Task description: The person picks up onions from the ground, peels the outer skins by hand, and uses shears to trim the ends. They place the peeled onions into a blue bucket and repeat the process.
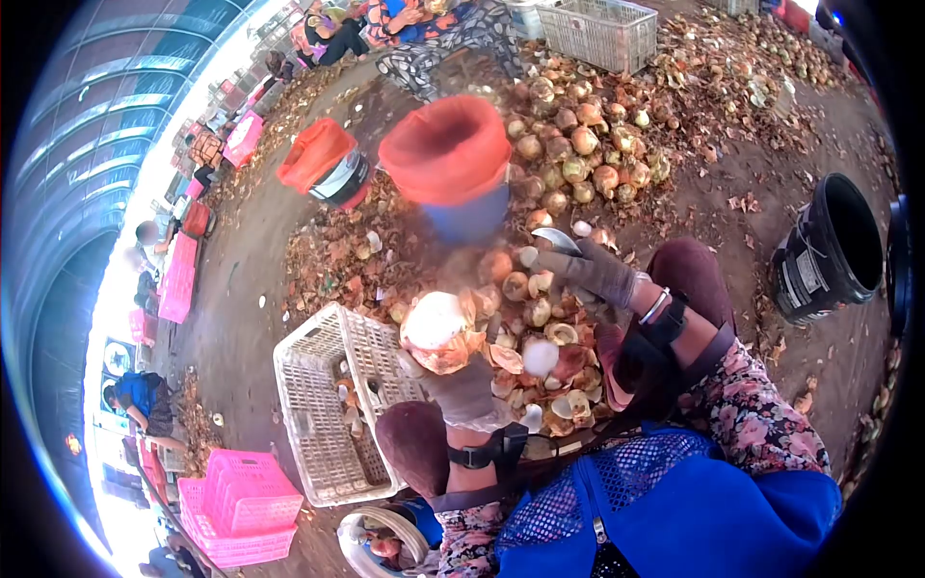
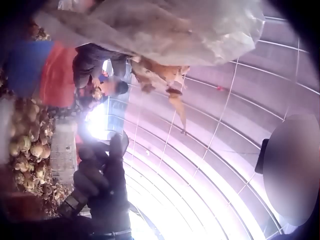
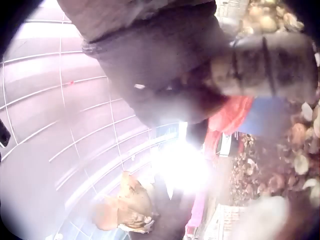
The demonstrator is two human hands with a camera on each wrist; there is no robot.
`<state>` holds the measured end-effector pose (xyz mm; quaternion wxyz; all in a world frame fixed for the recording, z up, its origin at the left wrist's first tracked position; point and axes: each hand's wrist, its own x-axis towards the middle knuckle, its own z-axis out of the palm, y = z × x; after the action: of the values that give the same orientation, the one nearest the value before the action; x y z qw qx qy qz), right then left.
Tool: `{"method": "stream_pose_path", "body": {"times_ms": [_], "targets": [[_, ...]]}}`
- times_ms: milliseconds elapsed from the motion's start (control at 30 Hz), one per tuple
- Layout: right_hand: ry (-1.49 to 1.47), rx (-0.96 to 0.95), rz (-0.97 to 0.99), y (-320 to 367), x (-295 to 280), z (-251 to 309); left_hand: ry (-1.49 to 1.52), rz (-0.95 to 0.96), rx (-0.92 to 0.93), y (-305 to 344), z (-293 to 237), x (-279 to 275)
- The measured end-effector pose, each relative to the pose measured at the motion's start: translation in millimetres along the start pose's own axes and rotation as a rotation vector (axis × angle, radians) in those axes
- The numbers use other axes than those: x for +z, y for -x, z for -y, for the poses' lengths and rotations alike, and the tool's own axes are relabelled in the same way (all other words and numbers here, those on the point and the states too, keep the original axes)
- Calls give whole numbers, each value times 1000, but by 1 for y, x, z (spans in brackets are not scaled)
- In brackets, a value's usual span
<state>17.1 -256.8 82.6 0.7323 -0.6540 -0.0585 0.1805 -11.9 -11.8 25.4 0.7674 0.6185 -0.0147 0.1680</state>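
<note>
In the head view my gloved left hand (image 1: 467,390) grips a large onion (image 1: 436,323), its top bare white and loose brown skin around its lower part. Peel (image 2: 172,75) hangs below the glove (image 2: 165,32) in the left wrist view. My gloved right hand (image 1: 599,275) is curled round a tool with a curved metal blade (image 1: 557,241), apart from the onion, above the onion pile. In the right wrist view the right glove (image 3: 155,65) fills the top, and the peel-covered onion (image 3: 127,207) is low down, against the dark left glove.
Onions and peelings (image 1: 568,405) lie between the knees. A white crate (image 1: 332,424) stands at left, a blue bucket with a red liner (image 1: 448,159) ahead, and a black bucket (image 1: 833,250) at right. More onions (image 1: 583,142) are heaped ahead; people sit and stand beyond.
</note>
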Motion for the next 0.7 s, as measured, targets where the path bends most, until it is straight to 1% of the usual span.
{"method": "stream_pose_path", "body": {"times_ms": [33, 67, 133, 167, 200, 233, 267, 333, 367, 400, 433, 467, 500, 533, 567, 667, 700], "targets": [[2, 11, -19, -2, 4, -5, 55, 23, -18, 0, -1, 1], [-114, -2, 60, -5, 10, -19, 139, 71, -61, 1, -4, 3], [-227, -28, 127, -1, 28, -28, 383, 213, -208, 2, -13, 9], [-226, -37, 117, 0, 40, -28, 479, 312, -273, 3, -17, 14], [-201, -85, 78, 1, 46, -33, 522, 383, -323, 4, -19, 17], [-175, -132, 38, 1, 52, -37, 507, 430, -329, 4, -22, 20], [-121, -225, -30, -7, 54, -51, 409, 402, -296, 4, -22, 18], [-31, -394, -141, -17, 52, -61, 212, 346, -220, -2, -25, 17], [3, -462, -182, -19, 49, -63, 138, 305, -162, -4, -19, 12], [38, -529, -222, -20, 46, -64, 112, 281, -154, -4, -20, 11], [138, -555, -271, -20, 42, -63, 85, 257, -146, -4, -21, 12], [218, -593, -266, -18, 40, -61, 58, 233, -138, -4, -23, 13], [300, -631, -259, -13, 40, -52, -91, 210, -124, -2, -30, 16], [381, -668, -250, -10, 40, -47, -61, 242, -170, -2, -25, 13], [375, -765, -310, -13, 47, -52, -30, 273, -215, -2, -15, 8], [588, -776, -183, 1, 53, -37, 194, 333, -304, 5, -21, 21], [533, -790, -148, 1, 55, -37, 238, 342, -349, 7, -24, 22]]}}
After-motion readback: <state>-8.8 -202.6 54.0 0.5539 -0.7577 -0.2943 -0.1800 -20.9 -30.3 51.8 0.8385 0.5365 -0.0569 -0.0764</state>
